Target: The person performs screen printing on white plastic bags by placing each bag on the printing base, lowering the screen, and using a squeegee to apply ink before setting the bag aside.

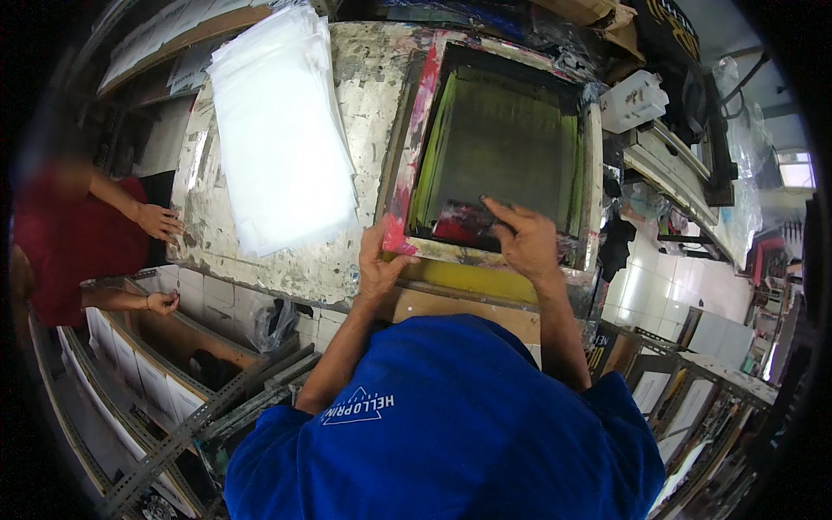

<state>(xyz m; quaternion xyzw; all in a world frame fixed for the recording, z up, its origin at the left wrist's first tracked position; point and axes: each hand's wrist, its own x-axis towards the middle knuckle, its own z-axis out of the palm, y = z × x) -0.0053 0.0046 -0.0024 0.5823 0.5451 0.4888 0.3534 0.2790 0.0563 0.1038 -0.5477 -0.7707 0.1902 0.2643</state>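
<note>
I see even, moderate light; daylight glares off the window (pixel 796 170) far right of the counter (pixel 364 104), and fisheye bending darkens every corner into soft blur.

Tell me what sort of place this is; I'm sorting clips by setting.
Most likely a small screen-printing workshop. A framed mesh screen smeared with red ink lies on a paint-worn table, both hands on it, and a stack of clear plastic sheets sits beside it.
</note>
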